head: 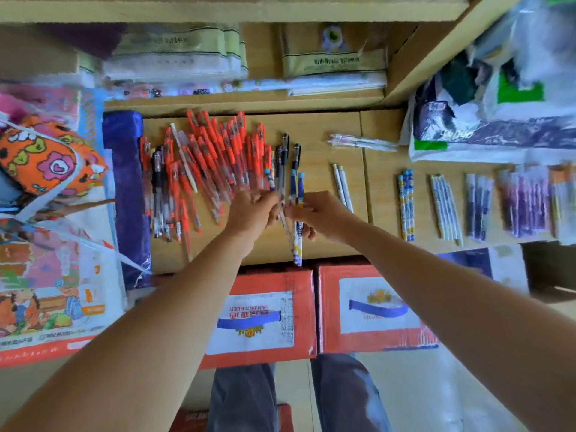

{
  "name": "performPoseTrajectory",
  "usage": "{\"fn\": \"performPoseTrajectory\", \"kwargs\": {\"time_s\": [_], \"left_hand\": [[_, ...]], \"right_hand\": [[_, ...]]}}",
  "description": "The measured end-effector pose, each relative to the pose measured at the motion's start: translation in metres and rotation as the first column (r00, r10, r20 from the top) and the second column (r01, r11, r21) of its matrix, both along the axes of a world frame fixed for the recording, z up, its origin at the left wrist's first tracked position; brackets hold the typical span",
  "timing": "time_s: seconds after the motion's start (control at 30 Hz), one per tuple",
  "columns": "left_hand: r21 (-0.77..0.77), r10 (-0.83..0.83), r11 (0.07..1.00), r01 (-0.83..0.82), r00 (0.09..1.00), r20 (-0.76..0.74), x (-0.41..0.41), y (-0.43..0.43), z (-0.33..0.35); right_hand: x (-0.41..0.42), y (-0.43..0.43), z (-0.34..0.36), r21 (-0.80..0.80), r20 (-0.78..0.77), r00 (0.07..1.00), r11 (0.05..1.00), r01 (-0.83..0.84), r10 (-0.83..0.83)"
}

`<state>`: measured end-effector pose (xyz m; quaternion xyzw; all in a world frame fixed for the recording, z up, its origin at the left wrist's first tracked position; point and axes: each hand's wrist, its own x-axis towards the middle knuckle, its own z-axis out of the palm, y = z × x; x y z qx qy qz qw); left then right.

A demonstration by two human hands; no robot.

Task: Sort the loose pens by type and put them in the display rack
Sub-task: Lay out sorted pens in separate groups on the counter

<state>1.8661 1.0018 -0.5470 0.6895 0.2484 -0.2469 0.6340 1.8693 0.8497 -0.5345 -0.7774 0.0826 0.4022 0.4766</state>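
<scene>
A big heap of loose red pens (212,160) with a few black ones lies on the wooden shelf (327,238). My left hand (252,213) is at the heap's near right edge, fingers curled round some pens there. My right hand (321,216) is just beside it and grips a blue-and-white patterned pen (298,241) that points towards me, with other pens fanned out between the two hands. Sorted groups lie to the right: two white pens (343,188), patterned blue pens (406,205), white pens (445,208), dark blue pens (478,207) and purple pens (526,204).
A blue-wrapped package (127,188) borders the heap on the left, with colourful printed packs (46,169) beyond it. Plastic bags (486,104) sit at the right back. Two red beer cartons (265,316) stand below the shelf's front edge. A wrapped pair of pens (358,141) lies farther back.
</scene>
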Motion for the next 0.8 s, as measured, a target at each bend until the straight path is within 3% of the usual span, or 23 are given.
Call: {"fn": "performPoseTrajectory", "kwargs": {"time_s": [0.27, 0.53, 0.73, 0.8], "left_hand": [[-0.035, -0.266, 0.963, 0.266, 0.964, -0.008, -0.001, -0.082, 0.013], [0.184, -0.351, 0.910, 0.371, 0.927, -0.129, 0.012, -0.166, -0.002], [0.192, -0.375, 0.898, 0.395, 0.918, -0.132, 0.021, -0.221, -0.005], [0.121, -0.354, 0.919, 0.374, 0.922, -0.160, 0.023, -0.233, -0.009]], "right_hand": [[-0.009, -0.085, 0.000, -0.008, -0.049, 0.998, 1.000, 0.026, -0.027], [-0.017, -0.161, 0.003, -0.037, -0.136, 0.974, 0.981, -0.190, 0.183], [-0.024, -0.212, -0.006, 0.005, -0.106, 0.994, 1.000, -0.026, 0.026], [-0.027, -0.226, -0.009, 0.013, -0.090, 0.996, 1.000, 0.011, -0.010]]}}
